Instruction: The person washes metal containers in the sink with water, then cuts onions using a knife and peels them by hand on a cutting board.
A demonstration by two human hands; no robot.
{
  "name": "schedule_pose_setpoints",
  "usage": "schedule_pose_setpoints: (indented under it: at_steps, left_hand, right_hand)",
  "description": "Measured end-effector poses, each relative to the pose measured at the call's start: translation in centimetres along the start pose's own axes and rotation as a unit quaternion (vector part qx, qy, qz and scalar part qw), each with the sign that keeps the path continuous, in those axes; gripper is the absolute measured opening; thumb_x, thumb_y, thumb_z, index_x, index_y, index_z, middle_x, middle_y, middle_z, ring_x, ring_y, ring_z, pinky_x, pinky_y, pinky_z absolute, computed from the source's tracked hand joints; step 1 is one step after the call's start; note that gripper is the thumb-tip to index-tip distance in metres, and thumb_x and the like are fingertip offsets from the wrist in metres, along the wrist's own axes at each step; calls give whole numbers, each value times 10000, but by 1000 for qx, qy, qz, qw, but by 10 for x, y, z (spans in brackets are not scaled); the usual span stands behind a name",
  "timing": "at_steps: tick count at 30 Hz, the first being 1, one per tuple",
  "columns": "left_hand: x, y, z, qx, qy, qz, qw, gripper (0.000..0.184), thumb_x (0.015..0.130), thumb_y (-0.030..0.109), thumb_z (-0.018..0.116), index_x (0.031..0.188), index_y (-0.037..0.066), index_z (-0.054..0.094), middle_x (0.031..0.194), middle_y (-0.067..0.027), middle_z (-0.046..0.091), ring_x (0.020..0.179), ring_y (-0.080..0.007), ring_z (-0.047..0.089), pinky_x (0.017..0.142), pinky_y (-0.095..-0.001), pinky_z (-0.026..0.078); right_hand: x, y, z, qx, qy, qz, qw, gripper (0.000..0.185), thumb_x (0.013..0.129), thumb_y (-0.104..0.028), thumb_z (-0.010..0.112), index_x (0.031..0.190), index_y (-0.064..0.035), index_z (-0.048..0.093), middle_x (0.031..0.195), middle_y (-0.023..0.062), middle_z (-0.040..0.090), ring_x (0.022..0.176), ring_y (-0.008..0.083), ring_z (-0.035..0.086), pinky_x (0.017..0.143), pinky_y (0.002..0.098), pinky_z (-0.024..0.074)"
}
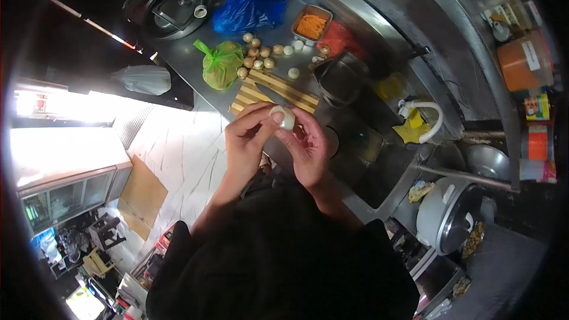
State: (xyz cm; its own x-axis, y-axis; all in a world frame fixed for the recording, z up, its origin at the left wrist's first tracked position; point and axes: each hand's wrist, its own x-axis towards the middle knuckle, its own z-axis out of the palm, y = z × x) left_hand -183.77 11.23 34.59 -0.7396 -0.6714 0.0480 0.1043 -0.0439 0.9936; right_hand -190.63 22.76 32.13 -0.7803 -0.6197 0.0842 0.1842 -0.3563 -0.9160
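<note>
A pale, mostly white onion (285,120) is held up in front of my body between both hands. My left hand (249,134) pinches it from the left, thumb across its front. From the right, the fingers of my right hand (309,148) close on the same onion. Below and beyond them lies a striped wooden cutting board (297,100), with what looks like a knife (271,91) resting across it. Several brown-skinned onions (265,51) are grouped past the board. A few white peeled onions (293,73) sit to their right.
A green plastic bag (221,65) and a blue bag (252,3) stand on the steel counter. A metal tray of orange shreds (312,25) is beside a red bag (342,41). At the right are a dark metal container (341,77), sink tap (437,121) and large lidded pot (435,216).
</note>
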Motion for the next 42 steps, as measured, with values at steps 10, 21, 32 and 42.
schedule_pose_setpoints:
  at_steps: [10,21,32,42]
  left_hand:
    - [-2,-24,35,27,215,46,975,141,979,79,706,982,-58,741,901,-76,706,830,-105,615,760,-240,482]
    - [3,-24,35,-2,219,24,975,150,1007,106,684,960,-34,713,909,-22,679,853,-86,603,752,-246,485]
    - [1,-8,24,32,142,-33,989,202,1021,135,663,971,-56,704,928,-52,655,720,-83,567,609,-240,452]
    - [1,-7,40,10,54,-26,998,177,953,99,738,1033,-57,714,1063,-79,677,855,-122,622,698,-282,532]
  right_hand:
    - [19,14,-10,-9,-8,-62,998,472,886,99,738,1329,78,575,1279,134,628,1121,182,632,943,305,557]
    - [41,4,-42,53,-143,78,985,502,954,5,702,1420,56,522,1357,133,596,1239,200,585,1062,342,484]
    - [46,10,-63,60,-254,103,960,425,1061,-130,564,1431,70,506,1348,160,601,1160,221,644,979,365,560]
    - [44,10,-76,96,-213,138,962,383,1046,-91,574,1395,66,547,1304,126,615,1127,171,626,941,341,557]
